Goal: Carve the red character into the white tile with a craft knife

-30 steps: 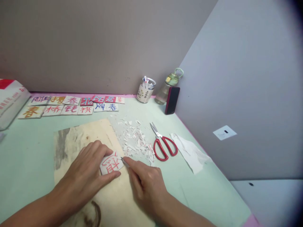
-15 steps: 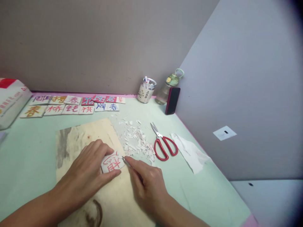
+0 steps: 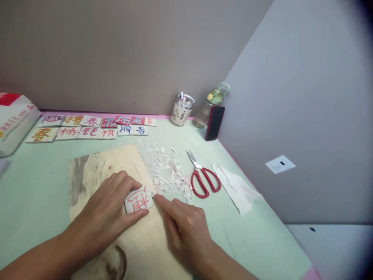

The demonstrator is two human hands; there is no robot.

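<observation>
My left hand [image 3: 109, 210] presses a small white tile with a red character [image 3: 139, 199] onto a wooden board [image 3: 93, 171], fingers curled round the tile's left and lower edges. My right hand [image 3: 183, 225] is closed on a thin metal blade [image 3: 154, 196], its tip touching the tile's right edge. White shavings [image 3: 170, 175] lie scattered just beyond the tile, to its right.
Red-handled scissors [image 3: 202, 179] and a crumpled white tissue [image 3: 236, 186] lie to the right. Two rows of lettered tiles [image 3: 87, 126] line the back. A pen cup [image 3: 182, 111], a bottle [image 3: 208, 109] and a phone [image 3: 215, 122] stand in the corner. A white bag [image 3: 13, 120] sits far left.
The blade tip has stayed at the tile's right edge while my right hand shifted slightly; the view has drifted a little. My left hand keeps holding the tile.
</observation>
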